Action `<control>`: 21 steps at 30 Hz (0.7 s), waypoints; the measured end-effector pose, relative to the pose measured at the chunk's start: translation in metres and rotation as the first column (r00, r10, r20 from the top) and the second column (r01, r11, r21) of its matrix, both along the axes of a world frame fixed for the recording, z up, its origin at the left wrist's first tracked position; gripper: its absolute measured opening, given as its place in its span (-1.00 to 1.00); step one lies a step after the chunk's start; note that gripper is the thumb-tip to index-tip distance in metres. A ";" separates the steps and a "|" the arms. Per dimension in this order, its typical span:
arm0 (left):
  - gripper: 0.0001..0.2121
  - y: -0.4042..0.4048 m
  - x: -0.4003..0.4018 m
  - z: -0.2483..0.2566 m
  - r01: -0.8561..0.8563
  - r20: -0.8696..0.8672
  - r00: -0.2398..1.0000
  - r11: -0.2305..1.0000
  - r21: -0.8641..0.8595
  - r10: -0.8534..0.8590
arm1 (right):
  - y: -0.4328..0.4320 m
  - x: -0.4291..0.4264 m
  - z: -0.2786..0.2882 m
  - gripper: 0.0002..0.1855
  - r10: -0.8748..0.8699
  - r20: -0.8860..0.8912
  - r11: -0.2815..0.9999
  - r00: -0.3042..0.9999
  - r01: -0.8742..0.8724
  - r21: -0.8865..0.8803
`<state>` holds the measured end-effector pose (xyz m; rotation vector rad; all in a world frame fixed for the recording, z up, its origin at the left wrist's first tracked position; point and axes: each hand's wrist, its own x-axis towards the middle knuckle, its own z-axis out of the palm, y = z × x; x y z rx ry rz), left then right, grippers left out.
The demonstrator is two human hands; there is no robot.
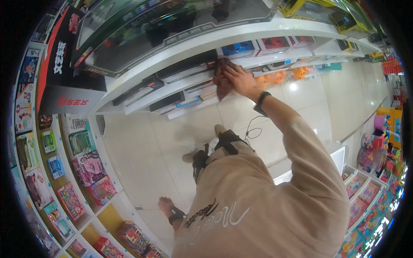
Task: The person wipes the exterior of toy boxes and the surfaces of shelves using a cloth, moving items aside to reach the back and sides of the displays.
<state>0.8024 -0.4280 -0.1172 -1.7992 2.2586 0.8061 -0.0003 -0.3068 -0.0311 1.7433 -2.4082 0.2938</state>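
My right hand [240, 79] holds a crumpled brown cloth [223, 75] at the front edge of a white shelf [200, 72]. One corner of the cloth hangs down. Just right of it on the shelf are boxed toy cars, one blue [238, 48] and one red [274, 44]; long dark boxes [190, 64] lie to its left. My left hand [166, 204] hangs low beside my body, away from the shelves. It is small in view, with its fingers seemingly curled, and whether it holds anything is unclear. Both wrists wear dark bands.
Large boxed toys [138, 42] stand on the top shelf. Orange items in clear plastic [279, 77] sit low at right. More shelves of toy boxes [90, 164] line the left. A thin cable [255, 132] lies on the tiled floor [142, 174] near my feet, and a white object [337, 159] stands at right.
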 end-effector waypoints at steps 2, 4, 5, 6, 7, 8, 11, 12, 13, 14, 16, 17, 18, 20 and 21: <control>-0.86 -0.027 0.034 0.011 0.146 0.315 0.939 0.989 -0.001 -0.138 | -0.009 -0.012 -0.015 -0.47 -0.071 0.011 0.980 0.997 0.068 0.189; -0.79 -0.028 0.000 0.027 -0.609 -0.292 0.673 0.733 0.304 0.680 | 0.024 -0.050 -0.016 -0.46 -0.130 -0.096 0.950 0.987 0.151 0.273; -0.73 -0.027 -0.008 0.040 -0.777 -0.407 0.242 0.427 0.462 0.881 | 0.048 -0.070 -0.013 -0.44 -0.121 -0.159 0.937 0.980 0.166 0.308; -0.66 -0.024 -0.011 0.054 -0.817 -0.442 0.022 0.271 0.509 0.897 | 0.072 -0.089 -0.001 -0.51 -0.193 -0.171 0.861 0.966 0.250 0.442; -0.59 -0.013 -0.011 0.065 -0.850 -0.459 -0.118 0.149 0.506 0.881 | 0.095 -0.113 0.005 -0.55 -0.323 -0.242 0.745 0.915 0.404 0.531; -0.52 -0.003 0.033 0.068 -0.867 -0.439 -0.040 0.187 0.461 0.897 | 0.111 -0.120 0.026 -0.64 -0.497 -0.180 0.640 0.849 0.498 0.584; -0.90 0.040 0.089 0.063 -0.308 -0.573 0.627 0.843 0.440 0.528 | 0.194 -0.168 0.014 -0.69 -0.857 -0.123 0.420 0.501 0.816 0.398; -0.90 0.061 0.083 0.051 -0.278 -0.518 0.727 0.883 0.379 0.451 | 0.213 -0.187 -0.007 -0.67 -0.789 -0.043 0.575 0.613 0.761 0.302; -0.90 0.066 0.073 0.051 -0.292 -0.419 0.793 0.880 0.375 0.442 | 0.226 -0.186 -0.006 -0.64 -0.713 0.031 0.690 0.701 0.693 0.211; -0.90 0.065 0.059 0.047 -0.292 -0.352 0.830 0.875 0.386 0.433 | 0.236 -0.179 -0.010 -0.62 -0.733 0.072 0.673 0.676 0.706 0.222; -0.89 0.070 0.041 0.044 -0.308 -0.279 0.858 0.867 0.392 0.431 | 0.188 -0.137 0.017 -0.53 -0.774 0.012 0.608 0.633 0.739 0.291; -0.88 0.069 0.032 0.041 -0.319 -0.267 0.858 0.863 0.392 0.438 | 0.165 -0.122 0.023 -0.49 -0.762 -0.015 0.614 0.648 0.729 0.303; -0.87 0.058 0.018 0.038 -0.330 -0.280 0.842 0.851 0.409 0.461 | 0.163 -0.121 -0.009 -0.48 -0.718 -0.029 0.689 0.696 0.716 0.113; -0.86 0.055 -0.001 0.032 -0.462 -0.349 0.671 0.737 0.493 0.654 | 0.114 -0.094 -0.013 -0.49 -0.620 0.154 0.784 0.769 0.613 0.098; -0.85 0.046 -0.012 0.033 -0.522 -0.375 0.545 0.654 0.548 0.750 | 0.093 -0.069 -0.003 -0.48 -0.606 0.181 0.795 0.775 0.596 0.109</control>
